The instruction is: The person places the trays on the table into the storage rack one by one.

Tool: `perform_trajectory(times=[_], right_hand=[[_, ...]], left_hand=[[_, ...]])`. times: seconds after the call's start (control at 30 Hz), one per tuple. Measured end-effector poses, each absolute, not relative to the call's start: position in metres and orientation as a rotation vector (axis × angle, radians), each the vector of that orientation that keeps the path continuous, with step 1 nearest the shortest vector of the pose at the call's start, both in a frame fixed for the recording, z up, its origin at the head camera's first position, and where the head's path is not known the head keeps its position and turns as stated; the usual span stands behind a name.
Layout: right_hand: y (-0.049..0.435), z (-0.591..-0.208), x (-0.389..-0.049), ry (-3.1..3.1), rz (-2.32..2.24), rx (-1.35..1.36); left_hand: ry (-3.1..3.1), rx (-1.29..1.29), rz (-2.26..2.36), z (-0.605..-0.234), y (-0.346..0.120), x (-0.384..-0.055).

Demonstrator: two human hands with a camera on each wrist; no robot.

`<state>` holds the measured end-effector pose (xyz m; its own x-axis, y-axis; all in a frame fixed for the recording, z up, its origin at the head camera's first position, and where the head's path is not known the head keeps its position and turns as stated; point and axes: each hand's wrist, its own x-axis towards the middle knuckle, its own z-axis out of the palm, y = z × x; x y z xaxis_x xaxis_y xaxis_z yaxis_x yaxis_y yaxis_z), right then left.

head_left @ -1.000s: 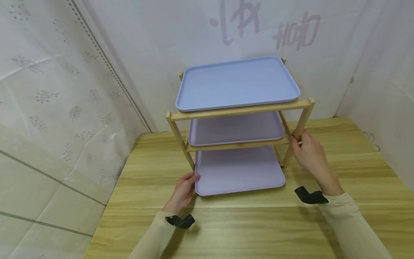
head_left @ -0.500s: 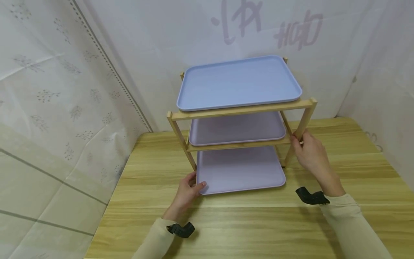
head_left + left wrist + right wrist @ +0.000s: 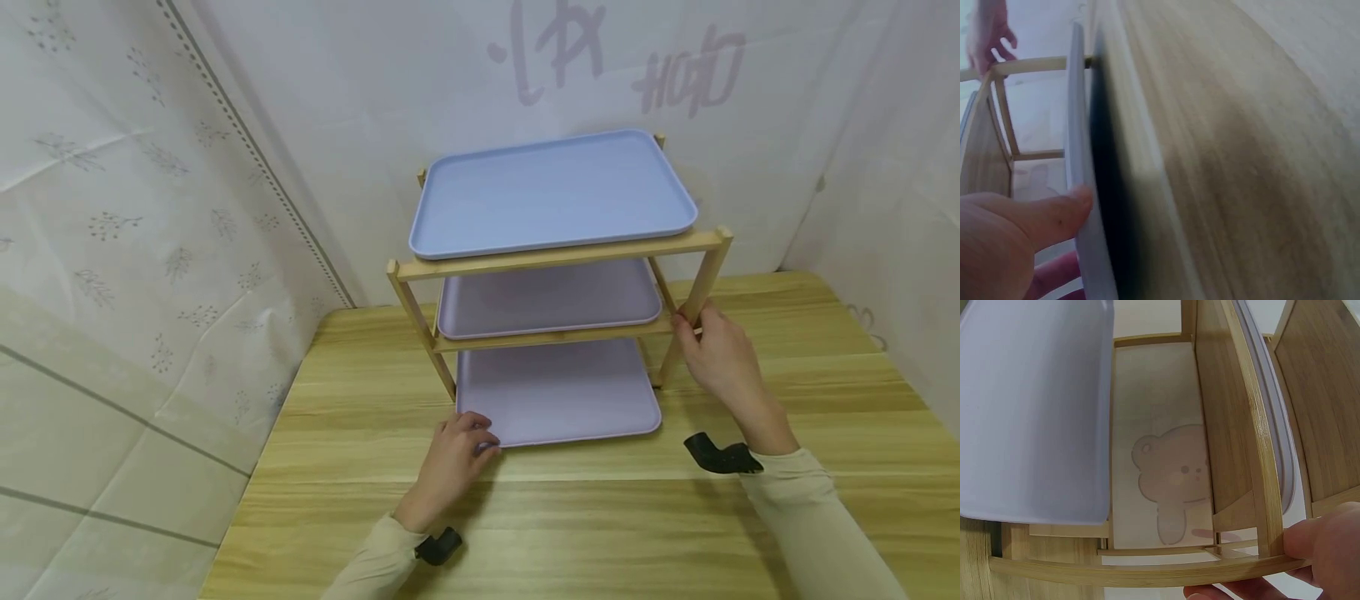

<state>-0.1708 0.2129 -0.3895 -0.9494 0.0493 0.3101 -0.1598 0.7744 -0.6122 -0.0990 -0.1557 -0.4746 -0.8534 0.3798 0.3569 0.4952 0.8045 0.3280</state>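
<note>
A three-tier wooden rack [image 3: 562, 258] stands on the table. On its top tier lies a blue tray [image 3: 555, 192]; a pale purple tray [image 3: 551, 300] lies on the middle tier. The bottom purple tray [image 3: 570, 396] juts out at the front. My left hand [image 3: 450, 467] pinches this tray's front left corner, with fingers over the rim and thumb at the front edge. In the left wrist view the thumb [image 3: 1063, 215] presses the tray's edge. My right hand [image 3: 722, 358] grips the rack's right front post beside the middle tier; the right wrist view shows fingers curled around the wood.
The wood-grain table [image 3: 600, 533] extends in front of the rack and to both sides. A white cloth [image 3: 337, 125] with faint lettering hangs close behind. On the left hangs a patterned curtain [image 3: 150, 250].
My left hand has moved from the bottom tray's left side round to its front left corner, fingers now over the rim. My right hand has stayed on the post.
</note>
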Motion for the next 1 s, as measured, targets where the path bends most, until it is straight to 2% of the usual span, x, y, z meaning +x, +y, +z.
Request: perform_trajectory(times=[0.37, 1.0], right_hand=[[0.212, -0.39, -0.17, -2.66, 0.979, 0.076], [0.212, -0.392, -0.172, -2.631, 0.986, 0.084]], left_hand=[[-2.599, -0.673, -0.347, -0.48, -0.148, -0.115], [-2.66, -0.58, -0.377, -0.481, -0.141, -0.158]])
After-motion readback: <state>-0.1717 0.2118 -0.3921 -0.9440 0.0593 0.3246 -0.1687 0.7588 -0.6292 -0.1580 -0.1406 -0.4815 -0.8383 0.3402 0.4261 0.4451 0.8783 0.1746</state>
